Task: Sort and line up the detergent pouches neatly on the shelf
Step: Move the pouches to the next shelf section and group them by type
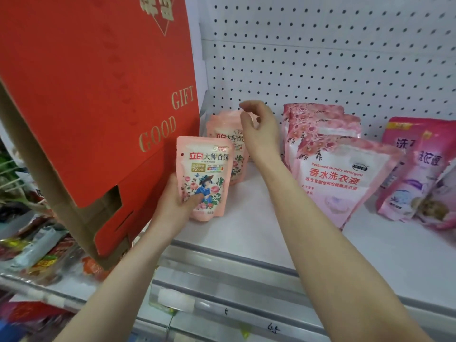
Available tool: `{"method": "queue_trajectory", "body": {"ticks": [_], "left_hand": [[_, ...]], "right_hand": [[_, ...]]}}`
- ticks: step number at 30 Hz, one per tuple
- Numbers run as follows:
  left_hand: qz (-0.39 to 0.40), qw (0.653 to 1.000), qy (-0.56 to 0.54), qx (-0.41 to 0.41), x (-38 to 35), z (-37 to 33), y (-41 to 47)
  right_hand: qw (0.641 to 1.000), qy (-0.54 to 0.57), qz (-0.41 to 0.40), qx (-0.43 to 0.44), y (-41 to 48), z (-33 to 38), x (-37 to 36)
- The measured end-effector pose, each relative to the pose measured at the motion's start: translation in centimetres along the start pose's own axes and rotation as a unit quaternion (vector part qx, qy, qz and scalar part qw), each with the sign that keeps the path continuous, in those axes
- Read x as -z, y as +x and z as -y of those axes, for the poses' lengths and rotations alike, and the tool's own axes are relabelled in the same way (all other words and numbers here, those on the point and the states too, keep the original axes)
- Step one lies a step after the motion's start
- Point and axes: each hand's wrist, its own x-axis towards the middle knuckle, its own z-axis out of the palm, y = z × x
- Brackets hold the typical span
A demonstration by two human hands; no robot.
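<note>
My left hand (176,206) grips a small pink floral detergent pouch (204,174) by its lower left, upright at the left of the white shelf (246,228). Behind it stand a few more pouches of the same kind (228,144), near the pegboard. My right hand (259,129) hovers just above and in front of those back pouches, fingers loosely curled, holding nothing. To the right leans a row of larger pink pouches (338,174) with red lettering, then magenta and lilac pouches (417,174) at the far right.
A big red gift box (93,95) with gold letters leans at the left, close to the held pouch. A white pegboard (320,58) backs the shelf. The shelf's front rail (234,280) carries price strips. Mixed packets (37,250) lie on a lower shelf at the left.
</note>
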Motion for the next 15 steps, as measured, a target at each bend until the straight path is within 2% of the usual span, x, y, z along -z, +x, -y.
{"method": "queue_trajectory", "body": {"ticks": [2,4,5,7,10,12,15], "left_hand": [[0.024,0.999,-0.025,0.007,-0.8,0.1,0.8],[0.048,0.998,-0.045,0.016,-1.7,0.1,1.7],[0.051,0.998,-0.042,0.017,-2.2,0.1,2.2],[0.033,0.999,-0.007,0.01,-2.8,0.1,2.9],[-0.03,0.992,0.121,-0.013,-3.1,0.1,3.5],[-0.016,0.982,0.186,-0.029,-3.3,0.4,3.2],[0.018,0.977,0.209,-0.041,-3.8,0.7,3.0]], "right_hand": [[0.992,-0.047,0.097,0.067,-0.4,1.0,1.0],[0.963,-0.157,0.206,0.07,-0.6,1.2,1.7],[0.949,-0.204,0.235,0.057,-0.5,1.0,2.0],[0.937,-0.255,0.238,0.03,-0.2,0.6,2.3],[0.934,-0.284,0.214,0.026,0.3,0.4,2.0],[0.934,-0.289,0.205,0.031,0.6,0.4,1.6],[0.933,-0.301,0.195,0.042,1.0,0.6,0.8]]}}
